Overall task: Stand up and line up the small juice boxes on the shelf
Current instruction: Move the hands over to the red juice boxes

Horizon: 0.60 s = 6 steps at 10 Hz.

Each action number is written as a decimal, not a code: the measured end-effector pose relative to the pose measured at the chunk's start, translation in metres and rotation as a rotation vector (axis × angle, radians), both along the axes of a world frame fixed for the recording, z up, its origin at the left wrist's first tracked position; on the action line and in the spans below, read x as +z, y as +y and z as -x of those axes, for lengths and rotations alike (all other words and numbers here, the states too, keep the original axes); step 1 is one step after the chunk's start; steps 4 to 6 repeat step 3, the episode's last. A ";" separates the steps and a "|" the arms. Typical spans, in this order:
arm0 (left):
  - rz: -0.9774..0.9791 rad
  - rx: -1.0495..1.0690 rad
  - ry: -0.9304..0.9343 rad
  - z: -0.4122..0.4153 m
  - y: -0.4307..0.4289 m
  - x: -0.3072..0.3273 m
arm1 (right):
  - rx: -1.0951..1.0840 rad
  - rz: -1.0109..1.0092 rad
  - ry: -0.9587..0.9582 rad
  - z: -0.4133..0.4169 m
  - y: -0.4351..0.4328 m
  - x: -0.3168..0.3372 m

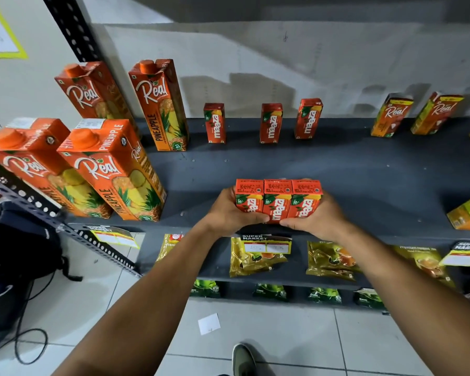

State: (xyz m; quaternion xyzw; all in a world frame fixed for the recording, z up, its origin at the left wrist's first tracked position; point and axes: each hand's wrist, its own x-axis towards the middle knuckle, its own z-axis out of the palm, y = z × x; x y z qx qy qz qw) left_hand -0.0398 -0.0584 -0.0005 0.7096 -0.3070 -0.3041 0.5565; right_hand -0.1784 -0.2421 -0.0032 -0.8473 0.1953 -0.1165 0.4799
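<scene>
Two bare forearms reach forward and converge near the centre of the frame. The left hand presses in from the left, fingers curled round and thumb lying low across the front; the right hand mirrors it from the right, thumb pointing inward. Both palms face each other in a closed, squeezing grip, wrists straight and level, thumb tips nearly meeting.

A pale grey wall rises behind the dark shelving, whose perforated metal upright slants at left. The floor is light tile (a scrap of white paper lies on it).
</scene>
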 end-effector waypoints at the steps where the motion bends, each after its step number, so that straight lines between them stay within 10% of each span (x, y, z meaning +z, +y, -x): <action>1: -0.001 0.004 0.003 0.003 -0.001 0.003 | 0.014 0.034 0.002 0.002 0.001 0.000; 6: 0.042 0.024 0.038 0.011 0.004 0.014 | 0.039 -0.206 -0.075 0.019 0.010 0.016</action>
